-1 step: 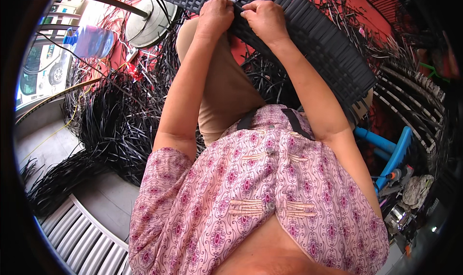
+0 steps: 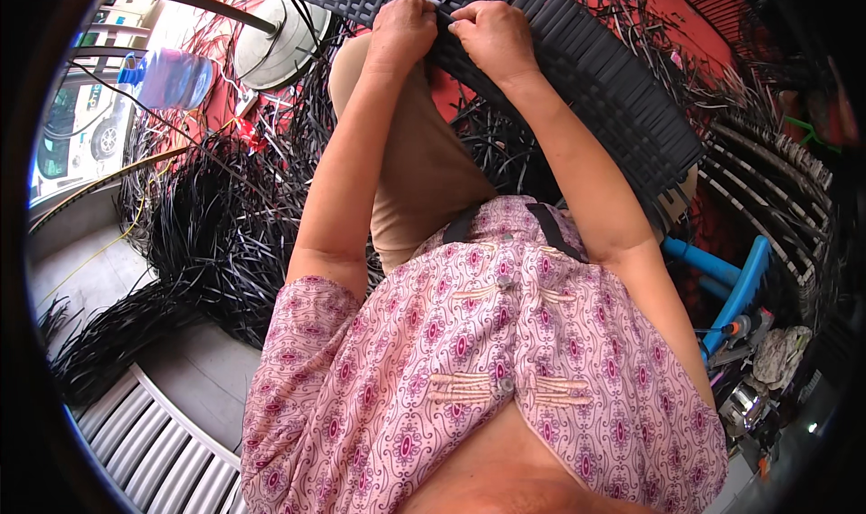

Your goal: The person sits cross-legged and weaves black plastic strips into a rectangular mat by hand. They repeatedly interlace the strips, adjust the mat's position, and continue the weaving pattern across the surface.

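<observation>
A dark woven panel [image 2: 613,90] of flat plastic strips slants across the top of the view, from upper left down to the right. At its near edge, my left hand [image 2: 405,34] is closed, its fingertips curled over the weave and partly hidden. Just right of it, my right hand [image 2: 494,43] is bent in a pinch on the same edge, thumb and forefinger pointing at the left hand. Any single strip between the fingers is too small to make out. Beneath the panel lies my bent knee in brown trousers [image 2: 406,171].
Heaps of loose black strips [image 2: 216,207] cover the floor at left. A round pale base with a pole [image 2: 280,41] and a blue water bottle [image 2: 176,77] stand upper left. White slats [image 2: 162,451] lie lower left. A blue plastic frame [image 2: 740,289] and clutter sit at right.
</observation>
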Demonstrator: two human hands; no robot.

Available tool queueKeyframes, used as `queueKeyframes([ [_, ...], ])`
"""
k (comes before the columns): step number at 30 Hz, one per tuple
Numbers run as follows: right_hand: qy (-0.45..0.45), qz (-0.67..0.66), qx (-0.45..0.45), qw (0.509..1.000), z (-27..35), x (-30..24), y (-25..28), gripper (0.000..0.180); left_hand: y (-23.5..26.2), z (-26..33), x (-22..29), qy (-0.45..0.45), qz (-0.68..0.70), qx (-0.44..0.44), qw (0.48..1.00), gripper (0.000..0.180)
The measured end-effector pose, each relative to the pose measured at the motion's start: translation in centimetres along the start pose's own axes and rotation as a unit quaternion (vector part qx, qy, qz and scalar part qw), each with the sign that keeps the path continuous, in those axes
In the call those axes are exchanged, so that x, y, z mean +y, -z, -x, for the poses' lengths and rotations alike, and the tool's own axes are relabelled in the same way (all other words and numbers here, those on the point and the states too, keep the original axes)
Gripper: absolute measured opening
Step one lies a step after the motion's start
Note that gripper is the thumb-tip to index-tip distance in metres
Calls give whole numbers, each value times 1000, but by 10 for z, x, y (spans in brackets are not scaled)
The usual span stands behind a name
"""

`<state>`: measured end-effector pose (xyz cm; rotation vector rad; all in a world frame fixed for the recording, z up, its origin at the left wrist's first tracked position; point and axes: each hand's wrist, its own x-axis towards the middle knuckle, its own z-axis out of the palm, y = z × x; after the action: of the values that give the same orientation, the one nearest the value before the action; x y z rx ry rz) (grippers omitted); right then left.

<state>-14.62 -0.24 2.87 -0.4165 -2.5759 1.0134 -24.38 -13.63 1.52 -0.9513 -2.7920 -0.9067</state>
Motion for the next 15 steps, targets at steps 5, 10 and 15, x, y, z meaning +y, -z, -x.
queueKeyframes([
  [5, 5, 60, -2, 998, -6, -8, -6, 21, -5, 1, -5, -6, 13, 24, 1000, 26],
  [10, 8, 63, 6, 998, -8, -10, -12, 18, 5, -2, -4, 5, 51, -21, 998, 27],
  [15, 16, 86, 26, 996, -3, -17, -14, 16, 13, -9, -14, 90, 231, -123, 961, 30],
])
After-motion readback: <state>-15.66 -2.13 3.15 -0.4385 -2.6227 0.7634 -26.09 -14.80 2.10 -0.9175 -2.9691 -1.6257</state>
